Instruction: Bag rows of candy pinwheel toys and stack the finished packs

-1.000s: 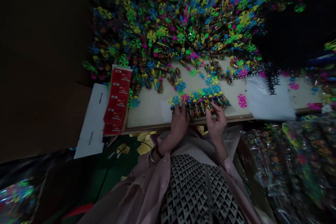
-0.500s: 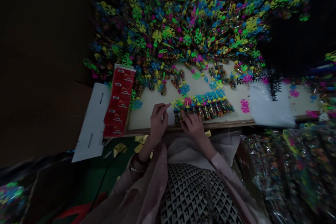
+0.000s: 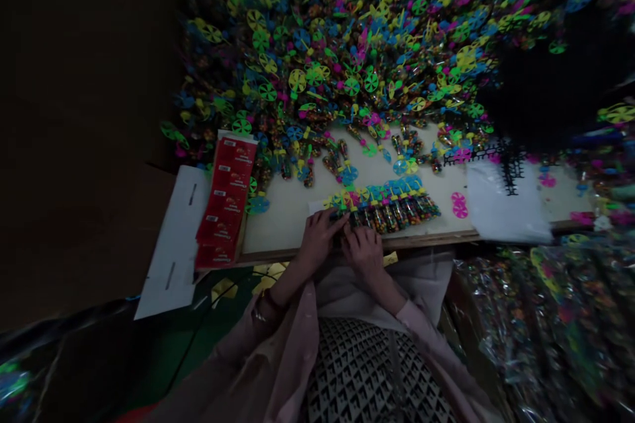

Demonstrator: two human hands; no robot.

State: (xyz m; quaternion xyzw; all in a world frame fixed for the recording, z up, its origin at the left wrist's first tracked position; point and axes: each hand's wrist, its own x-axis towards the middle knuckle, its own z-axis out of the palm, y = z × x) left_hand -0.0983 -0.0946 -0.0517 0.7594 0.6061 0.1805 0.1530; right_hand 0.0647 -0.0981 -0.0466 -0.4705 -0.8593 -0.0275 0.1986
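Note:
A row of small clear tubes (image 3: 391, 217) lies side by side near the table's front edge. They are filled with multicoloured candies and topped with blue, yellow, green and pink toy fans (image 3: 397, 186). My left hand (image 3: 317, 238) is at the row's left end, its fingers pressed together and pointing right. Close beside it, my right hand (image 3: 364, 250) has its fingers curled in at the near ends of the leftmost tubes. The fingertips of both hands almost meet there, and whatever they pinch is hidden. A white piece of paper or card (image 3: 315, 206) shows partly behind my left hand.
A big heap of similar candy tubes (image 3: 317, 73) covers the table's back. Red printed packaging (image 3: 225, 198) lies left, beside a white card strip (image 3: 171, 244). Right are pink fans (image 3: 459, 205), clear plastic bags (image 3: 501, 205) and a black toothed strip (image 3: 510, 175). Bagged goods (image 3: 540, 317) sit lower right.
My left hand has moved right and down from the white paper to the row's left end, beside my right hand. My right hand has shifted slightly, fingers more curled. The view has tilted a little.

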